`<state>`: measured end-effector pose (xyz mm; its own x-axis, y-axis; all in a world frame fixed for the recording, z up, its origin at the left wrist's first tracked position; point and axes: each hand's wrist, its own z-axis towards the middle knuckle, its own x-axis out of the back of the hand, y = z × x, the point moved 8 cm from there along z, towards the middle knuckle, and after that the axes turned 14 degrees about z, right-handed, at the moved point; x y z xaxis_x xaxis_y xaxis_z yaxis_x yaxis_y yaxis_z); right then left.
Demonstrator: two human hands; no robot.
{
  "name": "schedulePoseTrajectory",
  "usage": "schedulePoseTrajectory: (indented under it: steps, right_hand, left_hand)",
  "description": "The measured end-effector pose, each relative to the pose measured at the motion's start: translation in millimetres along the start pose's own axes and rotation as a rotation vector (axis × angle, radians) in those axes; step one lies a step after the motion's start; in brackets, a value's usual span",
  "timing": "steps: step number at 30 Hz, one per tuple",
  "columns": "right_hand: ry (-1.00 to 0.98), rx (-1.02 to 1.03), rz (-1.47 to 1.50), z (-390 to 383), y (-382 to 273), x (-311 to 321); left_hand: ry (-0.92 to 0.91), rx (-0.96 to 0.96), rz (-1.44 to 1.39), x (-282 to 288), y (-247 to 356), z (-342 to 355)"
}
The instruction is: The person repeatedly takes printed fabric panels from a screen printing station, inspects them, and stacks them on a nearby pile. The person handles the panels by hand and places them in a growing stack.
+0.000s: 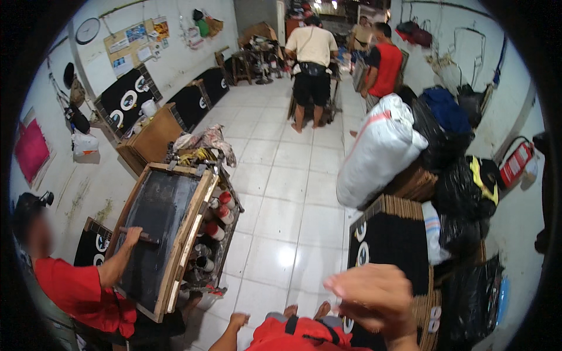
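My right hand [372, 295] is raised at the lower right, large and close, its back showing and its fingers smeared by motion. No object shows in it. Below and beyond it lies a stack of black printed panels [391, 245] with white ring shapes. At the bottom, left of my red shirt, my left hand [239, 320] hangs low with its fingers curled in and nothing visible in them. It is over the tiled floor [266, 263], apart from the framed printing screen [158, 205] on the left. Both hands appear to touch nothing.
A co-worker in red [88, 286] draws a squeegee [140, 236] across the screen. Red-lidded bottles [216, 230] stand on a shelf beneath it. A white sack [377, 152] and black bags [465, 187] line the right side. Other people [312, 50] stand farther back.
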<state>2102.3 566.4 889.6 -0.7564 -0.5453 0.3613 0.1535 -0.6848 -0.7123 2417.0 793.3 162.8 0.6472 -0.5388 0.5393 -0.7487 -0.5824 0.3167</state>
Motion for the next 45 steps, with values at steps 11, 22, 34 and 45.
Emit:
schedulePoseTrajectory:
  steps: [11, 22, 34, 45]
  right_hand:
    - [-0.144, -0.73, 0.06, -148.0, 213.2, 18.0]
    - [-0.331, -0.628, 0.003, -152.7, 273.0, 31.0]
    - [-0.563, -0.989, 0.005, -248.6, 373.2, -7.0]
    - [-0.324, -1.227, 0.143, -351.9, 492.7, 1.6]
  left_hand:
    - [-0.044, 0.411, -0.769, -86.8, 32.8, -29.7]
    - [0.361, 0.307, -0.978, -21.9, 175.4, -58.5]
    - [0.061, 0.656, -0.715, -146.2, 114.9, -80.0]
    - [0.257, 0.546, -0.905, -57.6, 132.2, -67.2]
